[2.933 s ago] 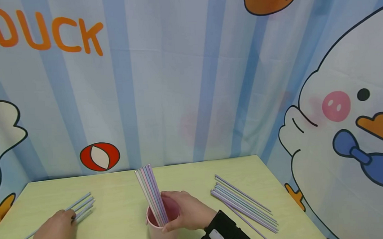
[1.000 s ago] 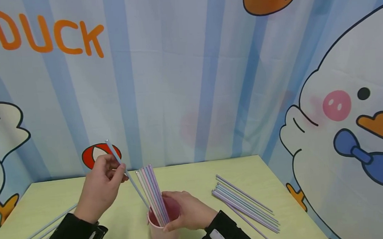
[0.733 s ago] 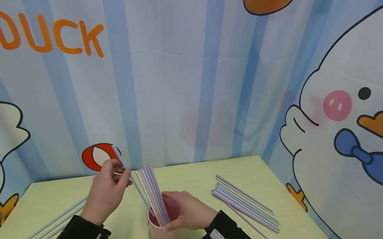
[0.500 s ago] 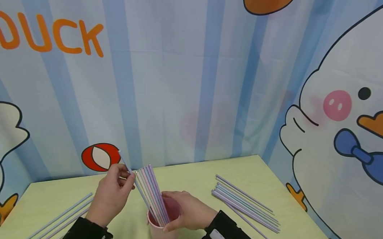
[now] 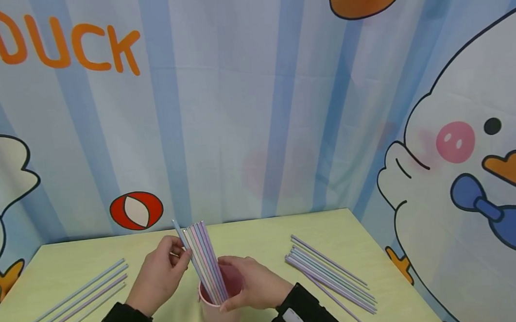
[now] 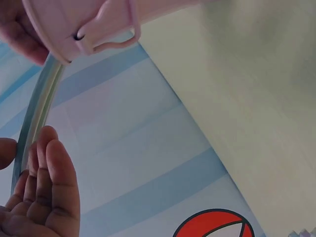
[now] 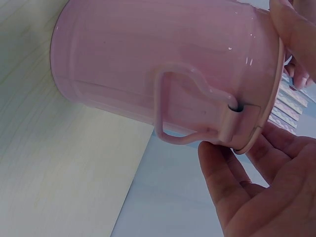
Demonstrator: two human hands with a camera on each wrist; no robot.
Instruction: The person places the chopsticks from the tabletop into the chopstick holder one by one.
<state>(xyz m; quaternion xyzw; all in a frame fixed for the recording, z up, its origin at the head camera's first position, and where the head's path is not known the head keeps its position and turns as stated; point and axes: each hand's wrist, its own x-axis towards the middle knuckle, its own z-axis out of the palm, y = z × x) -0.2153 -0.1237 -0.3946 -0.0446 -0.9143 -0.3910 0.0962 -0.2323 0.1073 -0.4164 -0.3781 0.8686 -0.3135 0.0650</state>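
Note:
A small pink metal bucket (image 5: 219, 321) stands upright on the table, tilted-looking only in the wrist views. My right hand (image 5: 260, 283) grips its rim from the right, thumb in front and fingers behind. A bundle of pastel straws (image 5: 211, 270) leans leftward inside it. At the bundle's left side, my left hand (image 5: 161, 275) pinches a light blue straw (image 5: 177, 228) between thumb and fingers, its lower end in the bucket. In the right wrist view, the bucket's wire handle (image 7: 159, 106) hangs at its side. The left wrist view shows the straws (image 6: 37, 106) passing between thumb and fingers.
Several loose straws (image 5: 72, 302) lie spread on the table's left. Another group of several straws (image 5: 332, 278) lies on the right, beyond my right wrist. The pale yellow table (image 5: 253, 234) ends against a duck-printed curtain (image 5: 237, 108).
My left hand rose from the left-hand straws with a blue one, brought it over the bucket, then lowered it in beside the bundle. My right hand has stayed on the rim.

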